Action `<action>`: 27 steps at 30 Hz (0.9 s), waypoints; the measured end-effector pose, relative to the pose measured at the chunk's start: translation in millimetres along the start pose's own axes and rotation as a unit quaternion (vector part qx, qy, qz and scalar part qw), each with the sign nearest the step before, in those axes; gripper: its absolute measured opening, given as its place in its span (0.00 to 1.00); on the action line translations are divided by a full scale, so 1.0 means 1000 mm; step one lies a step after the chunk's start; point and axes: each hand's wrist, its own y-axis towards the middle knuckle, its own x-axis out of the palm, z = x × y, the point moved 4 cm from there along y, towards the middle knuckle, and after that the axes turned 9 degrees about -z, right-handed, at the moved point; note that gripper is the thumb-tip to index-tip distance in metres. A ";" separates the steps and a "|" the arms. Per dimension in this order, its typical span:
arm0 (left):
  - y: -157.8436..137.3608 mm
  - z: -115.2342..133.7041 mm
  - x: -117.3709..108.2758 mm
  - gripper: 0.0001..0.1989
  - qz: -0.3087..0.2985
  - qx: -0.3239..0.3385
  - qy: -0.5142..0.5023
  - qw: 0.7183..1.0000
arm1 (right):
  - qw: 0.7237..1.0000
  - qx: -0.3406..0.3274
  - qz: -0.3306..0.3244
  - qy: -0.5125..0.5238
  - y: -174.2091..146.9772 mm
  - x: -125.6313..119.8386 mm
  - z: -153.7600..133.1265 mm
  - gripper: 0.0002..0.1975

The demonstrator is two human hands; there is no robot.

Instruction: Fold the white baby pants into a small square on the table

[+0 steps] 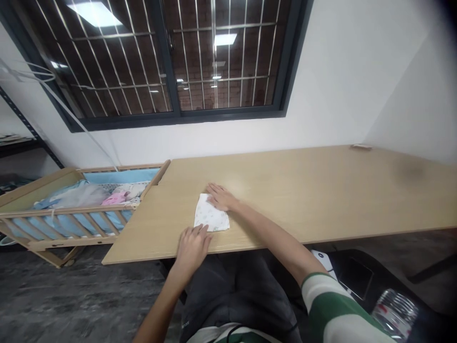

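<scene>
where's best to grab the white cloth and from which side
Probably pinch the white cloth at its near right corner, coming from the right: it lies flat and uncovered there, while the left hand and right hand rest on other parts.

Green-and-white striped sleeve (333, 302), dark trousers (239, 290) with small pale lettering (185, 324).

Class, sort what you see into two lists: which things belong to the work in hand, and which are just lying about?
In use:
- white patterned cloth, under both hands' fingers
- left hand, at its near edge
- right hand, at its far side
- table, beneath it

Lying about:
- crib
- pink cloth inside it
- bottle, lower right
</scene>
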 end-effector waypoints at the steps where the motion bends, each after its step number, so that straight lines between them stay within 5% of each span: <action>1: 0.003 -0.011 -0.003 0.18 -0.009 0.021 -0.019 1.000 | 1.000 0.000 0.024 -0.003 -0.009 -0.006 -0.006 0.31; 4: 0.009 -0.041 -0.011 0.14 -0.016 0.063 -0.051 0.997 | 0.998 -0.008 0.051 0.020 -0.041 -0.020 -0.026 0.22; 7: 0.013 -0.054 -0.012 0.13 -0.017 0.079 -0.051 0.995 | 0.997 -0.041 0.004 0.067 -0.077 -0.024 -0.050 0.16; 15: 0.004 -0.041 -0.017 0.17 0.026 0.061 -0.094 0.993 | 0.994 -0.071 -0.015 0.084 -0.153 -0.010 -0.083 0.20; 22: -0.013 -0.039 -0.033 0.16 0.001 0.067 -0.195 0.979 | 0.983 -0.010 0.043 0.179 -0.155 -0.014 -0.077 0.12; 27: 0.009 -0.053 -0.024 0.18 0.004 -0.008 -0.283 0.959 | 0.962 0.052 0.084 0.253 -0.132 -0.018 -0.058 0.11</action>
